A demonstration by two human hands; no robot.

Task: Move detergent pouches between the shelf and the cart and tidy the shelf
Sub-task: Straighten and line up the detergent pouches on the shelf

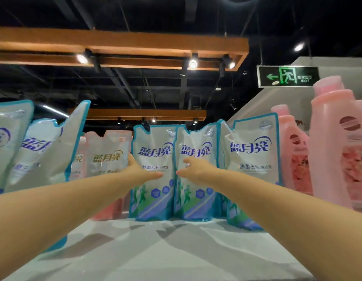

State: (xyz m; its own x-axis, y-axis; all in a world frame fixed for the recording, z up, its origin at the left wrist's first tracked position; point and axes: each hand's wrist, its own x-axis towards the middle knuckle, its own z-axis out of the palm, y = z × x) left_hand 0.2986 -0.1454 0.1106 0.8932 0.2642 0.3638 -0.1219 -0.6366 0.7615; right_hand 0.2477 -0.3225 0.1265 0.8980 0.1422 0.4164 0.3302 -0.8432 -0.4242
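Far left of the shelf (155, 250): bunch of blue-edged pouches (40, 151) all slumped over to the right, leaning on each other
Pink pouch (109, 157): gold logo, standing further back, next to that bunch
Left hand (140, 171): thumb lies across the front of the first middle pouch (155, 199), fingers tucked behind its left edge, so it's pinching that edge
Right hand (196, 169): fingers pretty much straight, laid flat on the front of the second middle pouch (198, 201), not grabbing anything
Middle two: both upright on the shelf, side by side, edges touching
Third pouch (253, 159): upright just right of those, sits a bit nearer, no hand on it
Pink bottles (293, 159): lined up at the far right, right beside that pouch
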